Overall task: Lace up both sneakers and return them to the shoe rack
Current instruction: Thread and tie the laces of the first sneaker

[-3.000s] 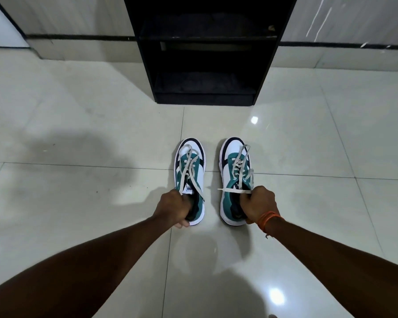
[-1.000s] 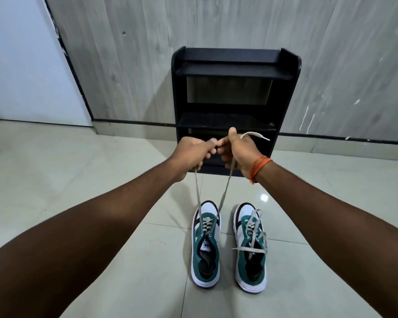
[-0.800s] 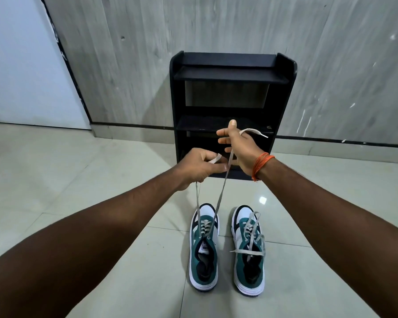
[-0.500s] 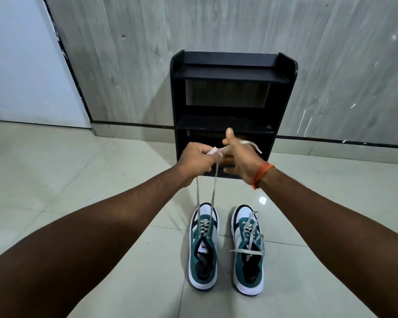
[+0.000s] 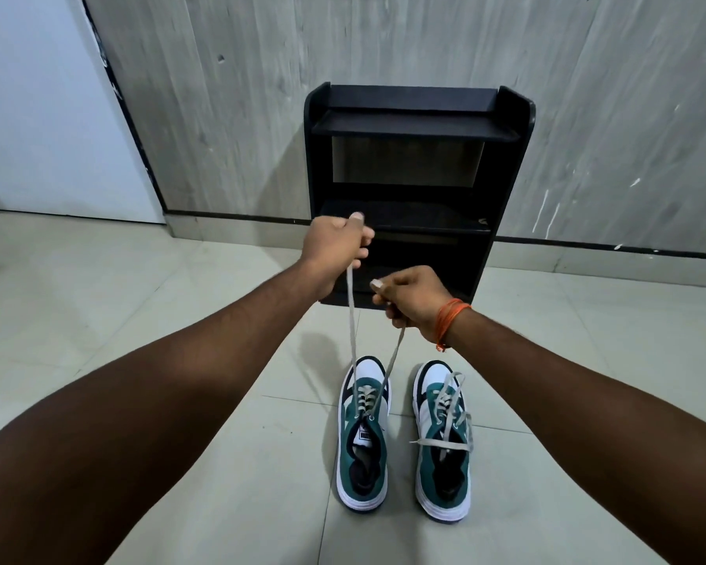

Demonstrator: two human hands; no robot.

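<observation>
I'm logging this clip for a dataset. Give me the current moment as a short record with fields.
setting: tiled floor, black shoe rack against the wall
left sneaker: on floor, both lace ends pulled up taut
right sneaker: on floor beside it, laces loose
left hand: gripping one lace end, higher
right hand: gripping the other end, lower
rack shelves: no shoes visible

Glossy pale floor tiles (image 5: 180, 320), a matt black shoe rack (image 5: 418, 128) and flat woven laces (image 5: 351, 320) were seen.
</observation>
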